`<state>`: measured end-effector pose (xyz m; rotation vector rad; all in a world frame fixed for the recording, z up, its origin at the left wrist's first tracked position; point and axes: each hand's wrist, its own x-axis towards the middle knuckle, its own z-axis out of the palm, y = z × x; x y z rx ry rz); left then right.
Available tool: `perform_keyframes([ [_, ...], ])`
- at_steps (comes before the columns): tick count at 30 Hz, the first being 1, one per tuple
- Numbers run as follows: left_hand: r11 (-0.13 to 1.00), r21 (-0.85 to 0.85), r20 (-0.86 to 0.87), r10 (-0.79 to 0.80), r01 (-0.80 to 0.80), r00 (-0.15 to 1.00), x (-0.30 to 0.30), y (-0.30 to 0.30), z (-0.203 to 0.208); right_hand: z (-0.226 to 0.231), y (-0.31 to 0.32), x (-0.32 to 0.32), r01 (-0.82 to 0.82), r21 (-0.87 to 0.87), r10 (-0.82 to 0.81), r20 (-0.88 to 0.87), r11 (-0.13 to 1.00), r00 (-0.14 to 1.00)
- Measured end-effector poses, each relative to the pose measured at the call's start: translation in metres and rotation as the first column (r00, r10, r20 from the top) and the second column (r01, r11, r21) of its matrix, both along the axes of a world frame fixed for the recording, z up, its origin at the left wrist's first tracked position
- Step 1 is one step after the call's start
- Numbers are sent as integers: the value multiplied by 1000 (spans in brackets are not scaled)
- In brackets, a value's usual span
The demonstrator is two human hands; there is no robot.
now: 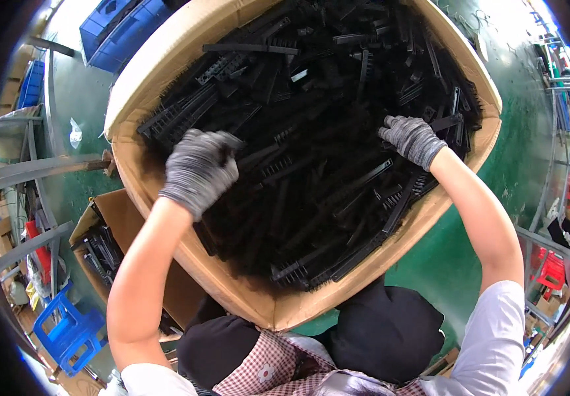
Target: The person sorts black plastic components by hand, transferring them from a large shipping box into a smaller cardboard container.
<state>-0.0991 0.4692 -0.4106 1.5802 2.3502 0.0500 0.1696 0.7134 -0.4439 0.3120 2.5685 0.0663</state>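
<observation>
A large cardboard box (141,82) stands in front of me, filled with a jumble of black plastic strips (291,165), several of them toothed like combs. My left hand (200,170), in a grey striped glove, hangs over the left side of the heap. Its fingers are curled and somewhat blurred; anything inside them blends into the dark pile. On the right, my gloved right hand (411,140) reaches in with fingers bent and close together. A black strip (446,122) lies right beside its knuckles. What the right fingertips hold is hidden.
Left of the big box, a smaller carton (119,221) holds more black parts. Blue crates (123,30) sit at the upper left, a blue plastic stool (70,327) at the lower left. Metal racks line both sides; a red stool (550,269) is at the right.
</observation>
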Motion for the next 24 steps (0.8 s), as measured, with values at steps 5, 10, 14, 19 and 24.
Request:
perform_keyframes([
  [5, 954, 190, -229, 273, -233, 934, -44, 13, -2, 19, -3, -7, 34, -34, -37, -78, 999, 996],
  [10, 954, 90, -261, 301, -288, 917, -54, 77, 3, 36, 17, -18, 199, 111, -153, -330, 974, 932],
  [14, 946, 84, -303, 323, -313, 896, -72, 111, -14, 42, 41, -64, 319, 125, -220, -495, 939, 840],
  [19, 901, 10, -254, 422, -434, 870, -75, 136, -14, 17, 53, -130, 365, 83, -276, -507, 927, 816],
  [24, 943, 7, -424, 303, -332, 853, -70, 154, -28, -19, 80, -157, 557, -44, -524, -408, 829, 748],
])
